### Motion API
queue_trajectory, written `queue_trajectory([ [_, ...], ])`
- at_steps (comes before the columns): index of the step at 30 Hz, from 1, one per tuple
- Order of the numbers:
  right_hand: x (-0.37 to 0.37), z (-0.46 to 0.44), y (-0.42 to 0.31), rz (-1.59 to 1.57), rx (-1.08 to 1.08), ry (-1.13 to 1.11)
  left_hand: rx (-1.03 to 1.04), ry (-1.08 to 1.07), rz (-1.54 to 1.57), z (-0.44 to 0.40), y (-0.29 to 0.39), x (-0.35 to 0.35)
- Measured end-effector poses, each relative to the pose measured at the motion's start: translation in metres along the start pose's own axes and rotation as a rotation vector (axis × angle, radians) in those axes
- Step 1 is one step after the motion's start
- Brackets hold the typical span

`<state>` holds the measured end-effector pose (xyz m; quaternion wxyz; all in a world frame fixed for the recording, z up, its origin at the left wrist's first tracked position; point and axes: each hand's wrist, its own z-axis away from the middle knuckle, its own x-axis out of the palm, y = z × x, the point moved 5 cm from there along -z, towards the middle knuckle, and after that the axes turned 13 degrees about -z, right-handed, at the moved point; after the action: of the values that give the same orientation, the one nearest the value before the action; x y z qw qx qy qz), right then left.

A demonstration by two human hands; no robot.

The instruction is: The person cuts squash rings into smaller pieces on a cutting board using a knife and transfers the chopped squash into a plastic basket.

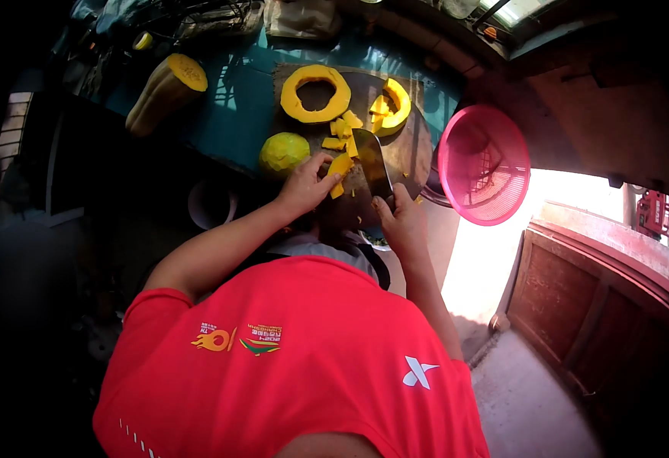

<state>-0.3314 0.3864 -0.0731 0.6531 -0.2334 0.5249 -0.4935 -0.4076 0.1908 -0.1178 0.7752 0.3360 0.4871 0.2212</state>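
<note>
The right hand has its grip closed on a big knife, and the left hand's grip pinches a yellow pumpkin piece over the board, beside the blade. Just past them are small pumpkin bits, with a round yellow-green lump to the left. Farther off, a pumpkin ring and a curved slice sit on the board.

Left hand: 11 o'clock of view centre; thumb and fingers pinched together.
Left forearm: bare, slants toward 2 o'clock.
Right hand: 3 o'clock of centre; curled in a grip, apart from left.
Right forearm: bare, angled steeply toward 11 o'clock.
</note>
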Motion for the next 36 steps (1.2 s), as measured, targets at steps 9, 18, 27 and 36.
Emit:
queue_trajectory([
  [9, 0.004, 0.002, -0.028, 0.227, -0.225, -0.027, 0.697, 0.274, -0.458, 0.006, 0.039, -0.016],
  [18, 0.018, -0.002, -0.032, 0.556, -0.286, -0.129, 0.734, 0.276, -0.553, 0.005, 0.037, -0.009],
  [27, 0.012, -0.021, -0.015, 0.469, -0.286, -0.163, 0.725, 0.216, -0.529, 0.007, 0.039, 0.001],
  [36, 0.02, -0.007, 0.0, 0.328, -0.176, -0.15, 0.739, 0.236, -0.494, 0.012, 0.034, 0.0],
])
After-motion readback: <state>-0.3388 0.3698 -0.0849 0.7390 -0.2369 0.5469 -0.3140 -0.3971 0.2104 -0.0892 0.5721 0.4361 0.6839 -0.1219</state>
